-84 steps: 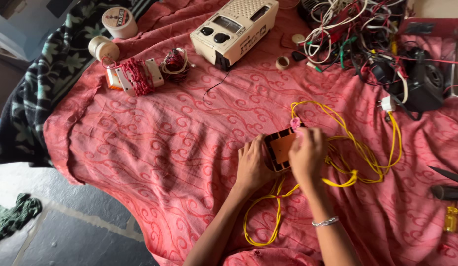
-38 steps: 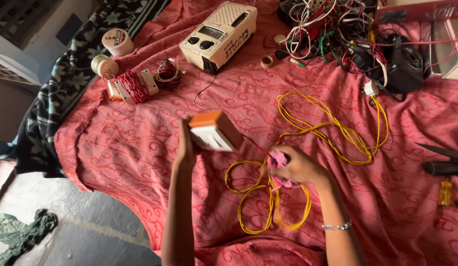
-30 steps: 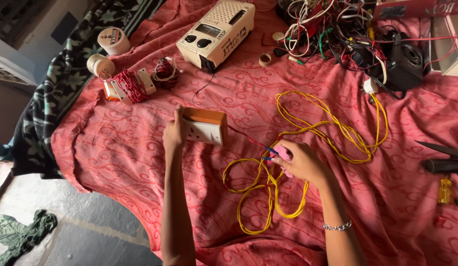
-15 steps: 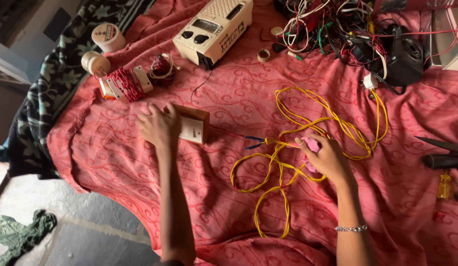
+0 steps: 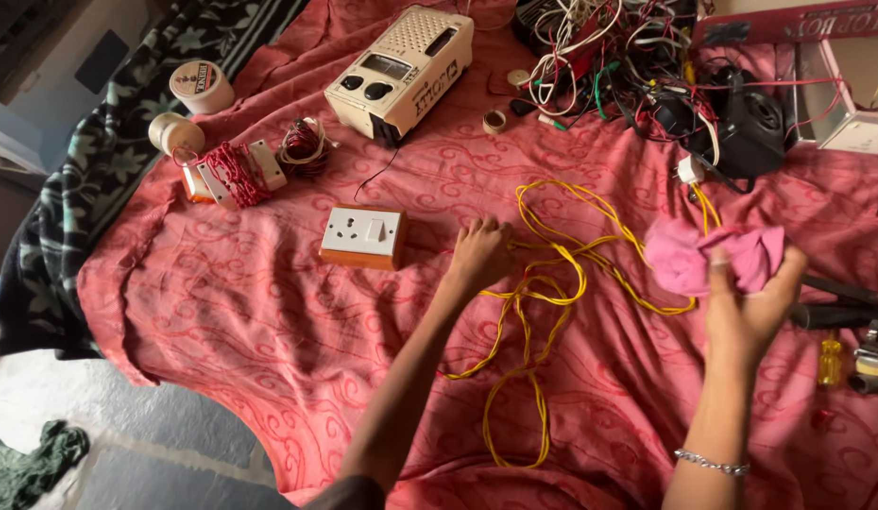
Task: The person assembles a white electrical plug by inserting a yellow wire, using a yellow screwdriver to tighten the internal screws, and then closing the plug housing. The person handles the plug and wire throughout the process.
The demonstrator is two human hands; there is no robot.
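On the pink patterned bedspread [image 5: 269, 312]: left hand [image 5: 481, 253] down with fingers curled onto the loose yellow wire [image 5: 543, 283], touching it, grip not clear. Right hand [image 5: 752, 300] raised, fingers closed around a crumpled pink cloth [image 5: 708, 257]. Orange switch-and-socket box [image 5: 363, 237] lying just left of the left hand, not touching. Cream radio [image 5: 401, 71] further up, tangled wires [image 5: 628, 57] top right.

Both forearms are bare, without sleeves; a thin silver chain bracelet [image 5: 708, 463] circles the right wrist.
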